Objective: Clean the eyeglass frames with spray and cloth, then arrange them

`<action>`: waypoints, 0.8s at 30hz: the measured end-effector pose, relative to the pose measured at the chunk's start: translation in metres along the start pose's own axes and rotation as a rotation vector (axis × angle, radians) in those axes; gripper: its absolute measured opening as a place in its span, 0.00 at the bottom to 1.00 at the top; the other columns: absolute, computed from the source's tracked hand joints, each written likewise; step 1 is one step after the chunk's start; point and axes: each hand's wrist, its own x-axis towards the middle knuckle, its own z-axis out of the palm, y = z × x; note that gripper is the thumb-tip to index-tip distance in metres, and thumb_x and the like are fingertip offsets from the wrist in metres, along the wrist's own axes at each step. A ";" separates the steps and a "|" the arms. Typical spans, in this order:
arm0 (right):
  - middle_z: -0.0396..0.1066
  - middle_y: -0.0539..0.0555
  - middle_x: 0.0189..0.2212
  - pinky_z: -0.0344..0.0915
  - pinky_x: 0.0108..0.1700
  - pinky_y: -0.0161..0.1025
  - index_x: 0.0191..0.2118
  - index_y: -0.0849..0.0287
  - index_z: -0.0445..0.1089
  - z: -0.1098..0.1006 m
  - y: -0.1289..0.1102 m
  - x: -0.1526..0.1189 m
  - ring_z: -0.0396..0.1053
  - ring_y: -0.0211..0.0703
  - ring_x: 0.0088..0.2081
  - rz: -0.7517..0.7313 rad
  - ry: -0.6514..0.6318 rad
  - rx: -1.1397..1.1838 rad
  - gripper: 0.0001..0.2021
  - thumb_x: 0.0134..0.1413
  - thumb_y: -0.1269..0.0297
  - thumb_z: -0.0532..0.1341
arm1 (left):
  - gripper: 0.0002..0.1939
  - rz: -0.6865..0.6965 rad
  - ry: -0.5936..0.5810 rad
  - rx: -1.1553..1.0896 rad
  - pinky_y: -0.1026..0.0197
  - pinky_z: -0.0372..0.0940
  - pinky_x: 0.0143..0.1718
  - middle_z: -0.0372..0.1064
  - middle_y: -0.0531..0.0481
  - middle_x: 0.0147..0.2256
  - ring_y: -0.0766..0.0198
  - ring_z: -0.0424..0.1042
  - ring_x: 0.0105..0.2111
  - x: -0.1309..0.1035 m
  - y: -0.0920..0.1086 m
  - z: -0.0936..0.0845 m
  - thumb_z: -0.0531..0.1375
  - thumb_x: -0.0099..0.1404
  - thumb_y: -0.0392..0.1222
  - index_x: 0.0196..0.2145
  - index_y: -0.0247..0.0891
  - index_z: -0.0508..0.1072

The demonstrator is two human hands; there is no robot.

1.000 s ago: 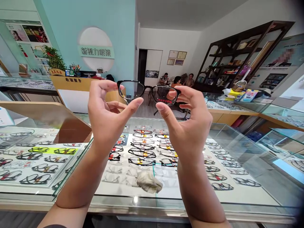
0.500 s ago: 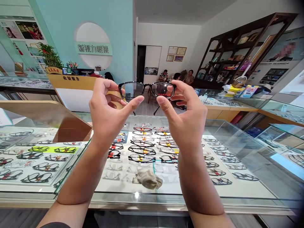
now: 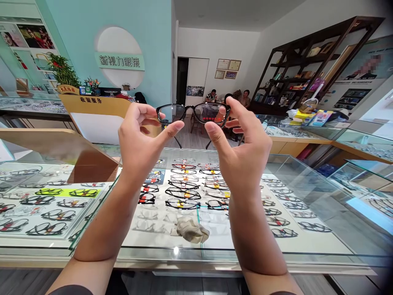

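A pair of black-framed eyeglasses (image 3: 190,107) is held up level in front of me, with red lettering on the right lens. My left hand (image 3: 144,131) grips its left end between fingers and thumb. At the other end, my right hand (image 3: 241,141) has its fingers at the frame's upper corner and its thumb below the lens. The temple arms point away from me, their tips hanging below the lenses. Under the hands, a crumpled beige cloth (image 3: 192,230) lies on the glass counter (image 3: 153,253).
Several rows of eyeglasses (image 3: 183,192) lie inside the display case. A wooden panel (image 3: 61,151) stands on the left, near a cashier desk (image 3: 98,119). Seated people (image 3: 211,96) are at the back, left of a dark shelf (image 3: 294,65). More glass cases (image 3: 368,139) stand right.
Both hands have shifted slightly to the right with the eyeglasses, which now sit more level. The temple tips have swung a little to the right. The cloth stays in place.
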 end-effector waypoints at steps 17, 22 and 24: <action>0.84 0.59 0.60 0.81 0.63 0.68 0.68 0.46 0.79 0.002 0.018 0.003 0.84 0.62 0.58 0.124 -0.043 0.159 0.28 0.72 0.39 0.69 | 0.28 -0.042 0.192 -0.117 0.50 0.69 0.44 0.85 0.51 0.44 0.56 0.83 0.41 0.002 0.020 0.004 0.80 0.59 0.68 0.46 0.49 0.82; 0.85 0.60 0.60 0.80 0.64 0.69 0.68 0.48 0.80 0.000 0.018 0.005 0.84 0.62 0.58 0.160 -0.089 0.176 0.28 0.71 0.40 0.70 | 0.27 -0.008 0.195 -0.084 0.48 0.73 0.45 0.83 0.51 0.44 0.54 0.82 0.42 0.000 0.020 0.005 0.79 0.61 0.69 0.46 0.50 0.81; 0.85 0.60 0.60 0.81 0.64 0.67 0.67 0.49 0.80 -0.001 0.018 0.006 0.85 0.61 0.57 0.164 -0.108 0.160 0.27 0.71 0.41 0.70 | 0.27 -0.016 0.184 -0.080 0.47 0.76 0.47 0.83 0.49 0.44 0.52 0.83 0.45 0.000 0.020 0.005 0.78 0.62 0.70 0.47 0.51 0.80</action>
